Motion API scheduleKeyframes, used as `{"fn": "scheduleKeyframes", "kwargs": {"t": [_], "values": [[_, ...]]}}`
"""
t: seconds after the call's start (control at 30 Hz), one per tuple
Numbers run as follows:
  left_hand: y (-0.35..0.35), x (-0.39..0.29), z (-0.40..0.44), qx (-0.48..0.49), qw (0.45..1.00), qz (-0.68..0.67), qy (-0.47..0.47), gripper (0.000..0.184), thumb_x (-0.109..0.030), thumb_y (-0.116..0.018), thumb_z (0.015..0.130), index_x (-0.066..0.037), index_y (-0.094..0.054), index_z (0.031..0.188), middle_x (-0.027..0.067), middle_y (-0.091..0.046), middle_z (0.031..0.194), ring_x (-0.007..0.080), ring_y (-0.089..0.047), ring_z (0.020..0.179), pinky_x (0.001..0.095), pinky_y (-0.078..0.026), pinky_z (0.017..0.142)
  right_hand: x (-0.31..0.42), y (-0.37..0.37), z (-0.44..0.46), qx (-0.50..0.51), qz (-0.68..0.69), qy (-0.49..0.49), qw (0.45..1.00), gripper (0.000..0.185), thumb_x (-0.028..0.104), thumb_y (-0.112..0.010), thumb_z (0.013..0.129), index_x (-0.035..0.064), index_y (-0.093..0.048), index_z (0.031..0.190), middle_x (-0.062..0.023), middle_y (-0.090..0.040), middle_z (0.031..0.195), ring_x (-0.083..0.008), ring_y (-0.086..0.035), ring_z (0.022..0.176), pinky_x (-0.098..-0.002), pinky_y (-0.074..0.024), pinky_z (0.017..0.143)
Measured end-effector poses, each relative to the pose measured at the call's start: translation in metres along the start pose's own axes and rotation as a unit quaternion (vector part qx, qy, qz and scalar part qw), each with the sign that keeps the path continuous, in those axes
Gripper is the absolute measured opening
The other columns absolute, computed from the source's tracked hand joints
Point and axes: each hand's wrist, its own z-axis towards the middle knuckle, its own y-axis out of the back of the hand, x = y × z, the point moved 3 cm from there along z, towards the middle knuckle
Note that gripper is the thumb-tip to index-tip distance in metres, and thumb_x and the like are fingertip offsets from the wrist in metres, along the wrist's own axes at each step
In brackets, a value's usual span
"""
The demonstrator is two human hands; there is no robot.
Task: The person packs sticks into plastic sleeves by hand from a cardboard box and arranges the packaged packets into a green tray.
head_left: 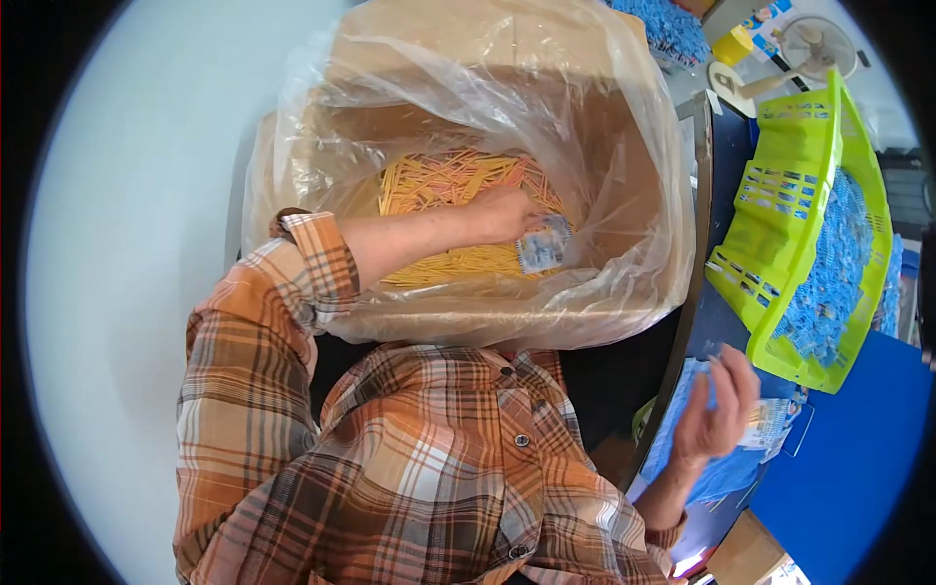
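Note:
My left hand [502,214] reaches down into a plastic-lined cardboard box [624,127]. Its fingers are closed on the edge of a small clear packet with blue print [544,246]. Beneath them lies a heap of thin yellow and pink sticks [439,265] in the box. Over at the right, my right hand [721,405] is raised above the table, fingers partly spread and slightly blurred, with nothing visible in it. Close by it are a packet of yellowish contents [765,424] and blue sheet-like material [721,478], partly hidden by the hand.
A lime-green plastic basket [780,200] full of small blue-printed packets [834,273] stands tilted on the dark table. Behind it are a fan [817,47] and another pile of blue packets [663,27]. A blue panel [843,453] lies at lower right.

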Motion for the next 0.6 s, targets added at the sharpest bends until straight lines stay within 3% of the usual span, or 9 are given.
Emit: {"fn": "scheduleKeyframes", "kwargs": {"t": [0.13,0.2,0.33,0.4,0.5,0.53,0.6], "values": [[0.007,-0.012,-0.001,0.011,0.972,-0.233,-0.018,0.019,-0.015,-0.057,0.093,0.001,-0.064,0.099,0.0087,-0.066,0.087,0.0154,-0.062,0.085,0.0338,-0.050,0.076,0.032,-0.057,0.053,0.064,0.101,0.057,0.991,0.029,-0.005,-0.070,0.073,-0.0004,-0.064,0.101,-0.0180,-0.064,0.101,-0.0322,-0.062,0.087,-0.0357,-0.0512,0.074],[0.008,-0.018,-0.003,-0.014,0.957,-0.290,-0.017,0.016,-0.012,-0.057,0.092,0.003,-0.063,0.098,0.0051,-0.066,0.088,0.0107,-0.059,0.086,0.0317,-0.050,0.077,0.031,-0.088,0.075,0.132,0.095,-0.067,0.984,0.033,0.000,-0.070,0.075,0.0003,-0.062,0.107,-0.0200,-0.064,0.101,-0.0367,-0.063,0.086,-0.0395,-0.0513,0.076],[0.016,-0.030,-0.006,0.013,0.909,-0.413,-0.061,0.018,-0.014,-0.055,0.094,0.003,-0.063,0.094,0.0037,-0.066,0.085,0.0101,-0.059,0.082,0.0316,-0.050,0.077,0.009,-0.146,0.090,0.292,0.116,-0.115,0.942,0.038,0.005,-0.071,0.074,-0.0005,-0.059,0.111,-0.0237,-0.065,0.099,-0.0414,-0.063,0.091,-0.0445,-0.0494,0.081],[0.025,-0.031,-0.010,0.010,0.940,-0.337,-0.045,0.021,-0.016,-0.053,0.095,0.002,-0.063,0.090,0.0030,-0.065,0.080,0.0101,-0.058,0.079,0.0317,-0.050,0.074,0.006,-0.163,0.092,0.374,0.204,-0.169,0.889,0.036,0.005,-0.070,0.073,-0.0025,-0.061,0.107,-0.0254,-0.065,0.097,-0.0425,-0.062,0.093,-0.0460,-0.0485,0.082],[0.047,-0.029,-0.016,-0.062,0.985,-0.157,-0.039,0.028,-0.020,-0.051,0.097,0.002,-0.064,0.085,0.0015,-0.064,0.075,0.0101,-0.057,0.074,0.0320,-0.050,0.070,0.001,-0.180,0.093,0.431,0.154,-0.149,0.876,0.026,0.003,-0.066,0.073,-0.0044,-0.064,0.098,-0.0274,-0.065,0.092,-0.0427,-0.062,0.093,-0.0466,-0.0490,0.080],[0.061,-0.030,-0.017,-0.095,0.991,-0.083,-0.040,0.030,-0.021,-0.050,0.098,0.002,-0.064,0.084,0.0010,-0.064,0.073,0.0102,-0.057,0.072,0.0321,-0.050,0.068,-0.007,-0.190,0.093,0.464,0.095,-0.127,0.872,0.031,0.004,-0.066,0.072,-0.0038,-0.063,0.102,-0.0251,-0.065,0.091,-0.0415,-0.063,0.090,-0.0465,-0.0488,0.078],[0.091,-0.028,-0.028,-0.157,0.983,-0.097,-0.003,0.028,-0.021,-0.053,0.097,0.002,-0.066,0.085,0.0002,-0.064,0.072,0.0083,-0.057,0.069,0.0299,-0.049,0.064,-0.024,-0.216,0.081,0.527,-0.009,-0.070,0.847,0.039,0.005,-0.065,0.071,-0.0026,-0.061,0.110,-0.0205,-0.066,0.089,-0.0393,-0.064,0.083,-0.0461,-0.0484,0.075]]}}
